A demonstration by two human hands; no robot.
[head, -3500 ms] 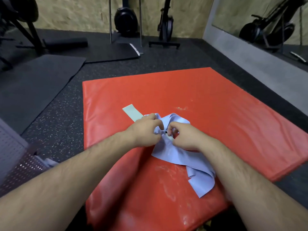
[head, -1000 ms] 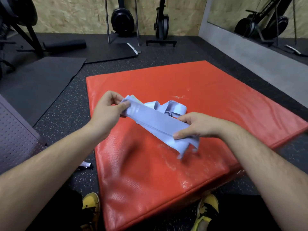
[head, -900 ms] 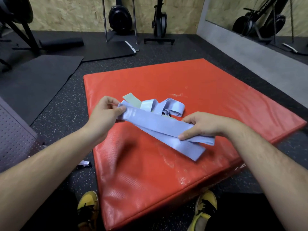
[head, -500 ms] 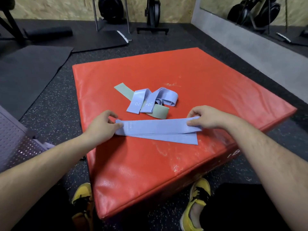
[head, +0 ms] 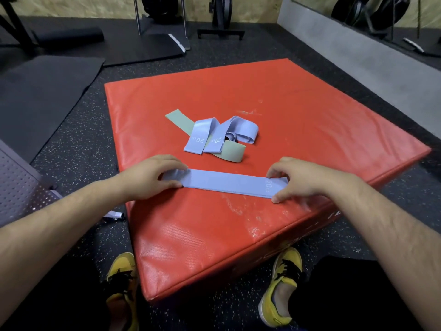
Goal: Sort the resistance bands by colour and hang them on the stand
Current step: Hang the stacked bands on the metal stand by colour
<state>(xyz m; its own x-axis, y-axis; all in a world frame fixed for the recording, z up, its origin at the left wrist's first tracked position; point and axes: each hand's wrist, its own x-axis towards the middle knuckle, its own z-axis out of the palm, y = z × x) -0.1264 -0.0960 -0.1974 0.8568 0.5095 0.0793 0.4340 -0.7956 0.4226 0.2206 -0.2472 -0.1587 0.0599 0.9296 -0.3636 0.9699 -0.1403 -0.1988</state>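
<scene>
Pressed flat on the near part of the red mat (head: pixel 310 120) — blue band (head: pixel 226 182) pinned at each end by left hand (head: pixel 148 177) and right hand (head: pixel 307 180), fingers spread, likely squaring it as the blue pile's base — tangled bands (head: pixel 214 137) just beyond.

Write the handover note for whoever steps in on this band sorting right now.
Left hand: fingers pressing the left end of the flat blue band.
Right hand: fingertips on its right end, by the "20" print. Neither hand is closed around it.
The flat blue band lies straightened near the front edge of the red mat.
Behind it, a tangled pile: blue bands lying over a green band.
Done: one blue band separated and flattened.
Left: untangle the pile, split blue from green, hang everything. No stand clearly in view.
</scene>
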